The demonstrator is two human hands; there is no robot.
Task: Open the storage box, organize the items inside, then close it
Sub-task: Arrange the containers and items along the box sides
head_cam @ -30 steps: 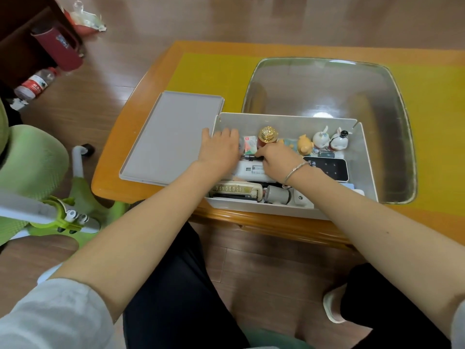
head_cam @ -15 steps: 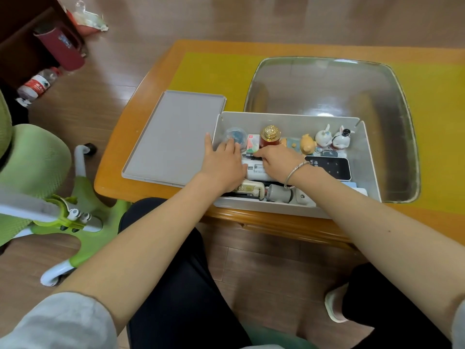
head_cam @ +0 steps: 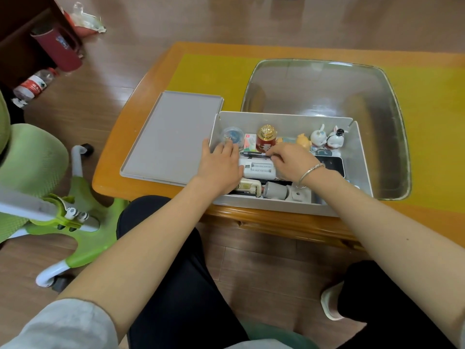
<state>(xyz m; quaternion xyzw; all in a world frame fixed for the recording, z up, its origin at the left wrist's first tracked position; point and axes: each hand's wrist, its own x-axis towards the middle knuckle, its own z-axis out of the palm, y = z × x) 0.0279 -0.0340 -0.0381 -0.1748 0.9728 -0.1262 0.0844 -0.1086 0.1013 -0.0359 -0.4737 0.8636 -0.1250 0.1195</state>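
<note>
The white storage box [head_cam: 358,157] stands open at the table's near edge, and its flat grey lid [head_cam: 173,137] lies beside it on the left. My left hand [head_cam: 220,165] rests flat inside the box's left end, thumb at the left wall. My right hand [head_cam: 293,159] has curled fingers pinching the end of a black pen [head_cam: 253,154]. The pen lies above a white battery case [head_cam: 259,168]. Along the back wall stand a clear round container [head_cam: 232,137], a red jar with a gold top [head_cam: 266,140], a yellow figurine [head_cam: 303,140] and two rabbit figurines [head_cam: 327,137].
A black device [head_cam: 332,165] and a grey cylinder [head_cam: 275,191] also lie in the box. Behind the box, a glass panel [head_cam: 324,86] is set into the yellow-topped table [head_cam: 214,71]. A green chair [head_cam: 37,157] stands at my left, with a bottle [head_cam: 32,85] on the floor.
My left hand drew back toward me, uncovering the clear round container. My right hand stayed at the pen.
</note>
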